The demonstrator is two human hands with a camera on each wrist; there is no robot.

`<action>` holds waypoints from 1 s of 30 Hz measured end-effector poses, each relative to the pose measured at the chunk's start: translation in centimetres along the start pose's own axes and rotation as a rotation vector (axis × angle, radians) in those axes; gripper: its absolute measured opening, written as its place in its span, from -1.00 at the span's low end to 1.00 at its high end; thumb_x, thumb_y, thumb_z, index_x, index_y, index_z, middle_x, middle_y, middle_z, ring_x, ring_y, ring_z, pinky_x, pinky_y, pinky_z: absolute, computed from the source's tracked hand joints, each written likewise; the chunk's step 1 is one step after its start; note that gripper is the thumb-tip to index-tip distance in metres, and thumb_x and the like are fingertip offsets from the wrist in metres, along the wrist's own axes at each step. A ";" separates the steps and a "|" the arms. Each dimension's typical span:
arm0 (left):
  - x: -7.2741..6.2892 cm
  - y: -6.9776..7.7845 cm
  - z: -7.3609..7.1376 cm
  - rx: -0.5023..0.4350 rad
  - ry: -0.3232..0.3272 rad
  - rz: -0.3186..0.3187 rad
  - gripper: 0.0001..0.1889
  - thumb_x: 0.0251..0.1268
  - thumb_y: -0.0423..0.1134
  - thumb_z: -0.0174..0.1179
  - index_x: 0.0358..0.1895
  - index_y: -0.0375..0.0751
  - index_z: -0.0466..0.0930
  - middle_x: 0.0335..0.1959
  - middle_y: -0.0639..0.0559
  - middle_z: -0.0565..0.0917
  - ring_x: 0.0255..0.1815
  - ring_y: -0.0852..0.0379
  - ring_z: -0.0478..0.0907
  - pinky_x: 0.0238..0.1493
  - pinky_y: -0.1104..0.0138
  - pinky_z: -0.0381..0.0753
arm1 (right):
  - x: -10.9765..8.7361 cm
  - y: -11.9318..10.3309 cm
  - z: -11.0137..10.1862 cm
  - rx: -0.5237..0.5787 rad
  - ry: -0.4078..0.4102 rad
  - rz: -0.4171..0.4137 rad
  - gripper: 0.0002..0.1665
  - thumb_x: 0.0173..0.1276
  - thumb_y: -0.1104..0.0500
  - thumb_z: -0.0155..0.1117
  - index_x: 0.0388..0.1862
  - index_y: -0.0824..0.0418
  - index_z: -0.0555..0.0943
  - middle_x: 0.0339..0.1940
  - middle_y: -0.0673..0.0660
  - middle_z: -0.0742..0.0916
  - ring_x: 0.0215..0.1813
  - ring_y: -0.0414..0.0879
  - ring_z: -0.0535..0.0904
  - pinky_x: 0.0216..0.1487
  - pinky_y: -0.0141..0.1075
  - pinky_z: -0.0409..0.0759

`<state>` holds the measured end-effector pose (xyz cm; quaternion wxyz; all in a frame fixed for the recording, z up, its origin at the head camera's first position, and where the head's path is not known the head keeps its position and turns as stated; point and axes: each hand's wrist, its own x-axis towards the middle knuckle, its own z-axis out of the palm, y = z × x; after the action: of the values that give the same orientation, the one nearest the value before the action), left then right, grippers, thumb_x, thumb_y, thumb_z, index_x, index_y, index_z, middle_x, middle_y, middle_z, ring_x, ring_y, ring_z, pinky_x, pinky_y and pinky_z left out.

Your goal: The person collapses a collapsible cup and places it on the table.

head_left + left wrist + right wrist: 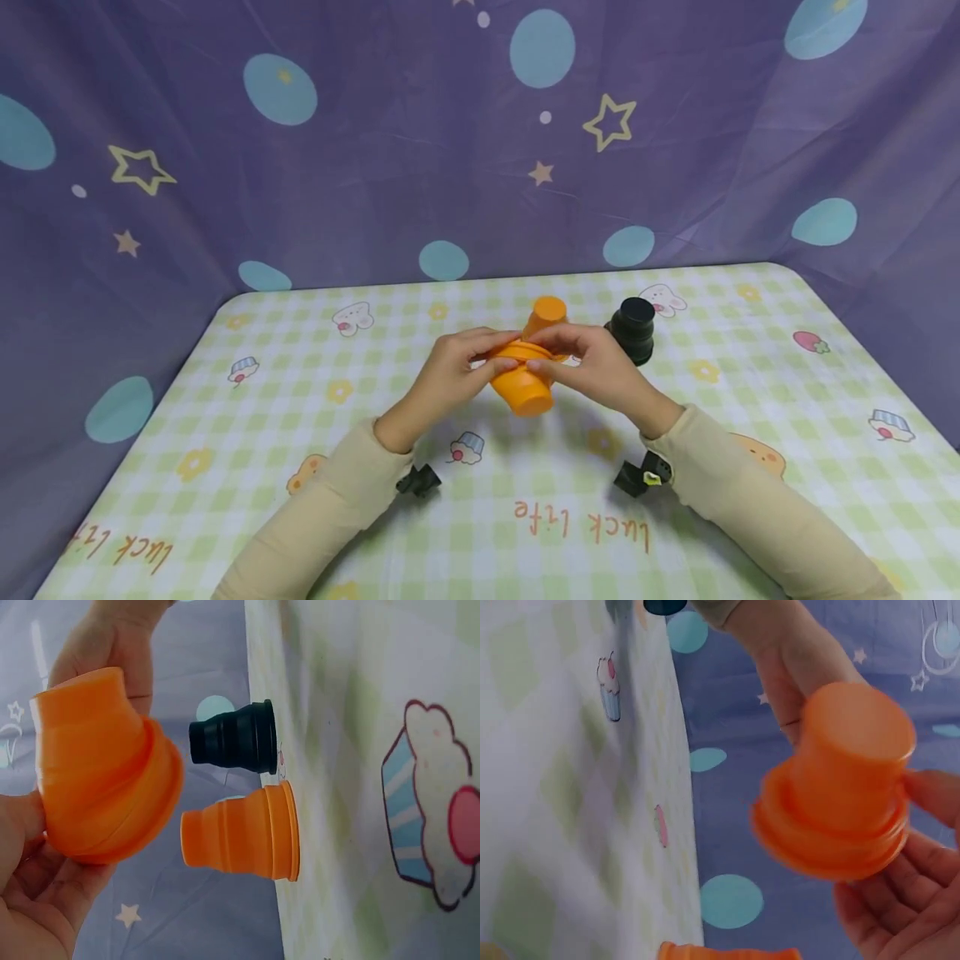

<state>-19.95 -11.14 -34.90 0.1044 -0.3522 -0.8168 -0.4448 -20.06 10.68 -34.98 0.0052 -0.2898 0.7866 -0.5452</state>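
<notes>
Both hands hold an orange collapsible cup [528,393] above the table, its narrow end towards the person. My left hand [463,362] grips its left side and my right hand [592,362] its right side, thumbs close together near the rim. In the left wrist view this cup [94,769] looks slanted, its wide rings partly folded on one side. The right wrist view shows the cup [847,795] with its rings partly pushed together. Just behind it a second orange cup [549,312] stands narrow end up, its lower part hidden by the hands.
A black ringed cup [634,332] stands narrow end up, right of the second orange cup. The table wears a green checked cloth [300,417] with printed cartoons. A purple curtain [420,150] hangs behind the table. Dark devices [641,475] are strapped at both wrists.
</notes>
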 end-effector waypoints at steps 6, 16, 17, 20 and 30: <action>0.0 0.5 0.1 0.149 -0.016 0.071 -0.66 0.17 -0.29 0.30 0.01 -0.34 0.64 -0.12 -0.08 0.71 -0.15 0.10 0.65 -0.21 0.31 0.63 | 0.0 -0.7 0.2 -0.144 -0.035 -0.044 -0.71 0.22 0.17 0.37 -0.10 0.27 0.67 -0.27 0.05 0.75 -0.29 -0.18 0.63 -0.16 -0.32 0.64; 0.0 0.4 -0.5 -0.132 0.039 -0.109 -0.69 0.31 -0.26 0.19 0.08 -0.26 0.60 -0.02 -0.10 0.66 -0.07 0.15 0.62 -0.05 0.37 0.61 | 0.3 0.1 0.6 -0.017 0.054 0.004 -0.77 0.27 0.29 0.29 -0.12 0.38 0.66 -0.22 0.20 0.73 -0.28 -0.12 0.62 -0.19 -0.36 0.65; 0.0 0.4 -0.6 -0.168 0.045 -0.133 -0.68 0.32 -0.26 0.18 0.09 -0.26 0.59 -0.01 -0.11 0.66 -0.08 0.14 0.62 -0.06 0.36 0.61 | 0.3 0.2 0.5 0.000 0.070 0.006 -0.77 0.28 0.29 0.28 -0.11 0.38 0.65 -0.22 0.21 0.73 -0.29 -0.13 0.62 -0.20 -0.36 0.65; 0.1 0.4 -0.8 -0.235 0.052 -0.185 -0.66 0.33 -0.28 0.17 0.13 -0.29 0.55 -0.04 -0.12 0.66 -0.13 0.12 0.61 -0.09 0.34 0.62 | 0.3 0.3 0.5 0.058 0.114 0.005 -0.77 0.30 0.32 0.25 -0.09 0.41 0.63 -0.20 0.25 0.72 -0.30 -0.17 0.62 -0.21 -0.38 0.64; 0.3 1.0 -0.8 -0.322 0.058 -0.236 -0.67 0.31 -0.31 0.18 0.09 -0.36 0.54 -0.11 -0.16 0.65 -0.19 0.09 0.59 -0.18 0.34 0.64 | 0.1 0.5 1.0 0.204 0.146 0.003 -0.73 0.34 0.34 0.18 -0.04 0.49 0.56 -0.18 0.37 0.68 -0.29 -0.20 0.64 -0.19 -0.39 0.63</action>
<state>-19.61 -11.30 -33.70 0.0173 -0.2532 -0.7673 -0.5889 -20.03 9.87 -35.74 -0.0220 -0.2461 0.7257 -0.6421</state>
